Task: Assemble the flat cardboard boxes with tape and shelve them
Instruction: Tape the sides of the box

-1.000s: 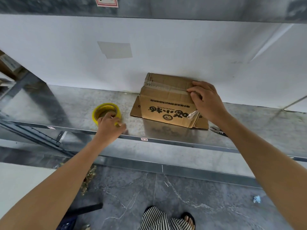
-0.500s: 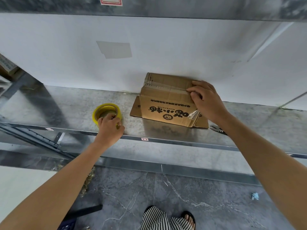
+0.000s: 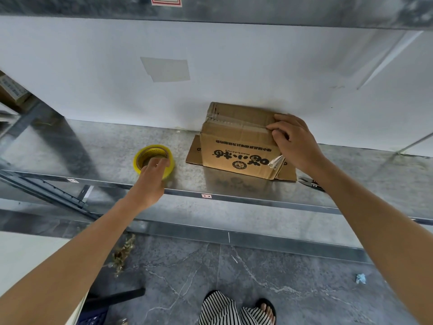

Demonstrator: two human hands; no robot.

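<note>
A brown cardboard box [image 3: 236,148] with black printing stands on the metal shelf [image 3: 93,148] against the white wall, its bottom flaps spread flat under it. My right hand [image 3: 295,144] holds the box's top right corner, fingers curled over the taped top edge. A crumpled end of clear tape [image 3: 276,161] hangs below that hand on the box's front. Left of the box lies a yellow tape roll [image 3: 150,153], flat on the shelf. My left hand [image 3: 152,179] grips its near rim, fingertips reaching into the hole.
Small black snips [image 3: 311,182] lie on the shelf right of the box. Another metal shelf runs overhead. Below are a grey stone floor, a paper scrap [image 3: 360,277], a blue crate [image 3: 93,317] and my striped trousers and sandal.
My left hand's fingers have stretched a little farther over the tape roll's rim. My right hand stays at the box's top right corner. The box and roll have not moved.
</note>
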